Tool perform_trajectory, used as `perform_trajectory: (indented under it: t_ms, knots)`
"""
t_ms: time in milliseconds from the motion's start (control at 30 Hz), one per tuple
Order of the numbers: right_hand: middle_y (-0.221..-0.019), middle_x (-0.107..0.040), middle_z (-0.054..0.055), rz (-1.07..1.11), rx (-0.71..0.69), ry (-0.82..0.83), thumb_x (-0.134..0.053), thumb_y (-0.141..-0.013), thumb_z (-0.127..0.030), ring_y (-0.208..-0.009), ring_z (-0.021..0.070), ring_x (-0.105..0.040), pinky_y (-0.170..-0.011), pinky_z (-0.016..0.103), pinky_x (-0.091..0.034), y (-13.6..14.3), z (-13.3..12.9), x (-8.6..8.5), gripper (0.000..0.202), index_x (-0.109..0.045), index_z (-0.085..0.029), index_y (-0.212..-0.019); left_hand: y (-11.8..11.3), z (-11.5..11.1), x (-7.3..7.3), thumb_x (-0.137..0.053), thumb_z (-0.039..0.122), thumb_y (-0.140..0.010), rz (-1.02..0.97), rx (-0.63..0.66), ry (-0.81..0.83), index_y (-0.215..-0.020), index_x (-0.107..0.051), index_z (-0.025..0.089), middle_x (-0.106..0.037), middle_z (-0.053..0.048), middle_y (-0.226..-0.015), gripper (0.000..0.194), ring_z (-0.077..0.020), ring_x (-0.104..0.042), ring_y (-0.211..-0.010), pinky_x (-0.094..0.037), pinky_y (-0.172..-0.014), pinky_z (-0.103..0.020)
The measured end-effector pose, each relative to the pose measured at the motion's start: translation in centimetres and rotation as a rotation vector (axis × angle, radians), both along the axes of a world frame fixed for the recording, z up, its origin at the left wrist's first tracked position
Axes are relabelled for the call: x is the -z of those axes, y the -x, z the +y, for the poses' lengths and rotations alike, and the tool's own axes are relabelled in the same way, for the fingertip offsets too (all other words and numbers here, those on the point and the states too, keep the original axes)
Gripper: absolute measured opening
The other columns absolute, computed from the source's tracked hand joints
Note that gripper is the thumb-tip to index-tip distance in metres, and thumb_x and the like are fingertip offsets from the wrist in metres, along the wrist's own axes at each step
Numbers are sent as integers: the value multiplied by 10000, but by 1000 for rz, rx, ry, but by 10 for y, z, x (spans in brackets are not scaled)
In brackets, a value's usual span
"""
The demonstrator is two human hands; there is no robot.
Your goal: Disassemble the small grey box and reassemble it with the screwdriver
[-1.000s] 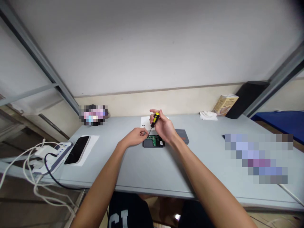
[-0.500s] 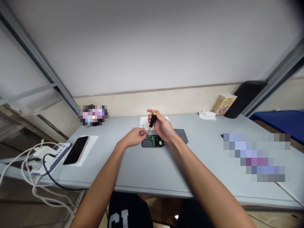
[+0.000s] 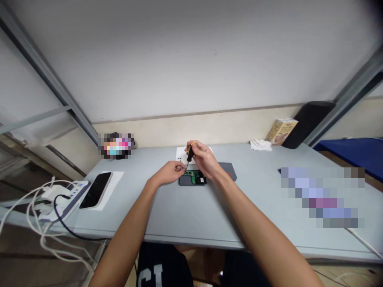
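My right hand [image 3: 205, 159] grips a screwdriver [image 3: 190, 154] by its black and yellow handle, its thin shaft slanting down to the left. The tip meets the upper left part of a green circuit board [image 3: 189, 173] that sits in an open grey device casing [image 3: 185, 181]. Beside the tip, my left hand [image 3: 170, 172] has its fingers closed at the casing's upper left corner; what they pinch is too small to tell. A flat grey cover [image 3: 229, 170] lies to the right, partly behind my right wrist. White paper [image 3: 181, 154] with several small dark bits lies behind the casing.
On the left are a phone [image 3: 96, 190] on paper and a power strip [image 3: 76, 199] with tangled cables. Tissue [image 3: 261, 144], a carton [image 3: 282, 131] and a black cylindrical object [image 3: 309, 124] stand at the back right. Blurred-out items lie at back left and right.
My right hand has curled its raised finger in around the screwdriver handle, and the handle has turned and tilted slightly left. My left hand and the casing stay in place.
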State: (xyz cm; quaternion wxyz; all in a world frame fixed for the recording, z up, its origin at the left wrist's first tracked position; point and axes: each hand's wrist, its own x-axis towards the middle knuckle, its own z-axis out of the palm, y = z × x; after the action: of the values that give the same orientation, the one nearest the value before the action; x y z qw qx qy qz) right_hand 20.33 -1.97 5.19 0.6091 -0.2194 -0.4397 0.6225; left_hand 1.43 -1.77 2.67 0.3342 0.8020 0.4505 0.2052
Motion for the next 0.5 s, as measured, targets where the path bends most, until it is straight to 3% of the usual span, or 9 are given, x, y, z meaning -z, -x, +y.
perform_trajectory:
  t_ms: [100, 233, 333, 433, 500]
  knots:
    - [-879, -662, -24, 10, 50, 18, -933, -675, -500, -802, 151, -647, -784, 302, -495, 0, 2, 3, 481, -552, -256, -840, 0, 1, 1, -571, 284, -866, -3, 9, -7, -906, -738, 158, -436, 39, -654, 213, -125, -393, -610, -334, -610, -249]
    - [-672, -536, -78, -123, 242, -44, -756, -834, -652, -620, 126, -519, -644, 274, -431, -1, 8, 10, 440, -563, -291, -993, 1, 3, 2, -585, 293, -863, 5, 0, 6, -950, -764, 155, -443, 34, -648, 242, -127, -389, -605, -329, -595, -248]
    - [-797, -593, -42, -194, 244, -81, -682, -871, -693, -741, 134, -587, -704, 276, -465, -6, 11, 12, 480, -630, -288, -1124, 1, 2, 1, -586, 290, -857, 9, 3, 5, -936, -762, 159, -456, 32, -655, 233, -128, -401, -607, -337, -599, -247]
    - [-907, -659, -11, -229, 176, -120, -757, -850, -620, -824, 146, -650, -782, 297, -497, -12, 11, 9, 415, -643, -272, -1044, 1, 1, 0, -586, 268, -848, 0, -3, -8, -948, -739, 167, -439, 41, -663, 209, -126, -404, -608, -336, -603, -244]
    - [-879, -663, -17, -165, 238, -137, -768, -853, -596, -786, 147, -656, -807, 317, -512, -19, 12, 4, 385, -608, -278, -999, 1, 0, 0, -584, 258, -849, 1, -7, -13, -952, -726, 174, -420, 47, -658, 194, -125, -403, -604, -334, -603, -245]
